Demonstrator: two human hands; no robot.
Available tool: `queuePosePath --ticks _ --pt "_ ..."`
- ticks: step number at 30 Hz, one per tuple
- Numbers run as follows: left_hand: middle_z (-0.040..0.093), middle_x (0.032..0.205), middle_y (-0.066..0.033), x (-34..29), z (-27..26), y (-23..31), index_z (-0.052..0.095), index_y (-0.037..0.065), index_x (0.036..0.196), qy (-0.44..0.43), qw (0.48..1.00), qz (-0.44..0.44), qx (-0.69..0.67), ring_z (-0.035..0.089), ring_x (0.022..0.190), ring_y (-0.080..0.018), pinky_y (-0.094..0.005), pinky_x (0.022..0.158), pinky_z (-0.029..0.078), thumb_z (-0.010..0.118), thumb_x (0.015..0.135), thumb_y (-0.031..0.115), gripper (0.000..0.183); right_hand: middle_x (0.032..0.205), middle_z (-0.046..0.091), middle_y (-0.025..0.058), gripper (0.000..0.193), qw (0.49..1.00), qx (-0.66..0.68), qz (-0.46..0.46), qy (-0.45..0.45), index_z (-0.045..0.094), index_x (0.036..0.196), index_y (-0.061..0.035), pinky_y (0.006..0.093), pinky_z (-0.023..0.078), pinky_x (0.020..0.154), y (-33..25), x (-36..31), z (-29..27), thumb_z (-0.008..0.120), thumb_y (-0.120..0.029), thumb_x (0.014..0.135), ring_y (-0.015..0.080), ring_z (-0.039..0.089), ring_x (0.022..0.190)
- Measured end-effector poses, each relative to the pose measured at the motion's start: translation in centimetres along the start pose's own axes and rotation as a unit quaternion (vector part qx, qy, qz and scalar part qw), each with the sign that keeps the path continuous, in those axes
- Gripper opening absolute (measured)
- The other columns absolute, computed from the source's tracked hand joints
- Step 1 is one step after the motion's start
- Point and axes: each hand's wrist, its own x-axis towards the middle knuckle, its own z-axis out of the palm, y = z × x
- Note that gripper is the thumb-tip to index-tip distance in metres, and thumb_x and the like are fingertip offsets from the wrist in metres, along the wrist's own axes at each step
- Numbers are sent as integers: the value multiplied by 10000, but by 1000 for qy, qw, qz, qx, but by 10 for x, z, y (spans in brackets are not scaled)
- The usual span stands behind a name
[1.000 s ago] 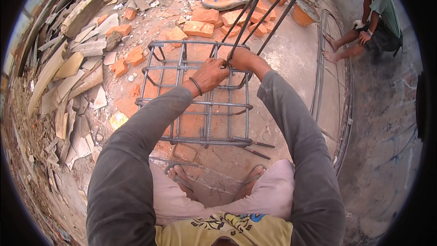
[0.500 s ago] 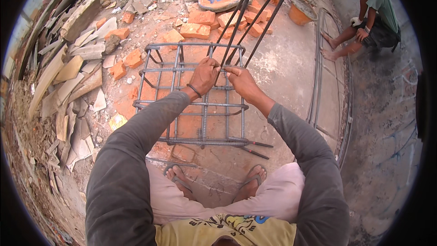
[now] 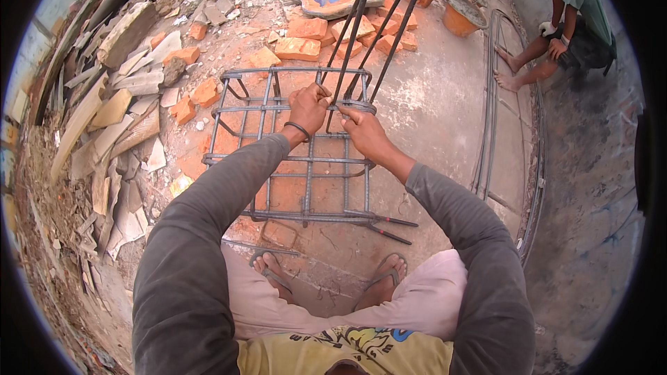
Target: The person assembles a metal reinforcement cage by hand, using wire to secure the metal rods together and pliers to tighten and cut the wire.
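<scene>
On a clock face centred on the view, two sandaled feet [image 3: 272, 267] are planted at 7 and 5 o'clock. Just beyond, two dark bar ends [image 3: 390, 234] are seen at 4 o'clock, jutting past the near edge of a steel bar cage [image 3: 309, 160]. The cage is laid on the ground around the centre, mostly toward 11 o'clock. The right hand [image 3: 365, 135] is placed at 1 o'clock, its forefinger pointed at a bar crossing; whether anything is gripped cannot be told. The left hand [image 3: 310, 107] is held near it but apart, at 11 o'clock, fingertips drawn in; whether something thin is pinched cannot be told. The step in hand is judged to be fine finger work at that crossing; steady bars and precise fingertip placement seem to be called for next. Long dark bars [image 3: 356, 31] are slanted up toward 12 o'clock. Rubble [image 3: 135, 83] is heaped near 10 o'clock. Farther off, bricks [image 3: 299, 48] are piled at 12, an orange bucket [image 3: 460, 21] is stood at 1, and a co-worker [image 3: 587, 17] is seen at 2.
</scene>
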Motion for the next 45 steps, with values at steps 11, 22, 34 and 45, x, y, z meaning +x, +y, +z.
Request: queuePosePath --ticks 11,22,34,45 --pt "713 845 -121 -2 -13 9 607 -23 954 -34 993 -53 -95 686 811 -168 -307 728 526 602 918 123 151 1094 676 194 378 996 34 70 -38 596 1256 6 341 473 873 -5 7 -9 531 -141 913 252 644 990" --pt "721 827 -113 10 -2 8 611 21 913 -28 991 -116 -64 695 805 -210 -342 777 498 588 926 172 154 952 674 100 353 996 13 77 -38 625 1211 32 300 471 787 -14 10 -16 544 -127 907 152 595 832" --pt "725 795 -85 25 1 8 658 19 969 -78 993 -84 35 701 739 -157 -301 700 532 598 902 151 160 878 681 129 365 987 65 139 -53 638 1194 20 332 483 736 -20 12 -31 537 -119 871 196 622 779" --pt "715 797 -94 24 -1 7 678 16 944 -94 991 -93 -16 697 754 -170 -312 710 531 598 893 141 158 1342 558 203 462 996 25 85 7 462 1370 49 303 395 1013 -22 -15 22 491 -134 947 254 548 1219"
